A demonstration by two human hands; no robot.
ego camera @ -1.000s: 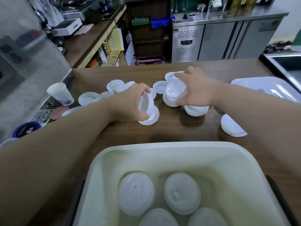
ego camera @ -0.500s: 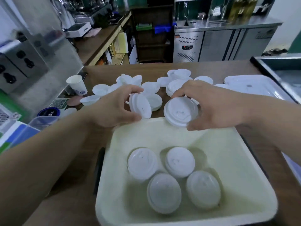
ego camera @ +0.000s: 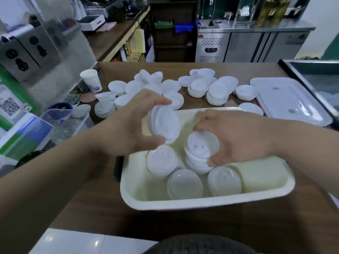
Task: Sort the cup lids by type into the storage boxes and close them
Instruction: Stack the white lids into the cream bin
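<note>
A cream storage box (ego camera: 216, 201) sits open on the brown counter in front of me, with several white cup lids lying in it. My left hand (ego camera: 132, 125) grips a tilted white lid (ego camera: 164, 124) between thumb and fingers above the box's far left part. My right hand (ego camera: 236, 136) holds a short stack of white lids (ego camera: 200, 146) inside the box, resting on the lids below. Many more white lids (ego camera: 216, 90) lie loose and stacked on the counter beyond the box.
A clear box cover (ego camera: 289, 101) lies at the right, next to a dark-rimmed sink (ego camera: 319, 77). A paper cup (ego camera: 91, 80) stands at the back left. A clear plastic container (ego camera: 64, 121) and coloured cartons sit at the left edge.
Both hands have come back from the lid pile to the box. The right hand has lowered its lids into the box; the left hand's lid now hangs over the box.
</note>
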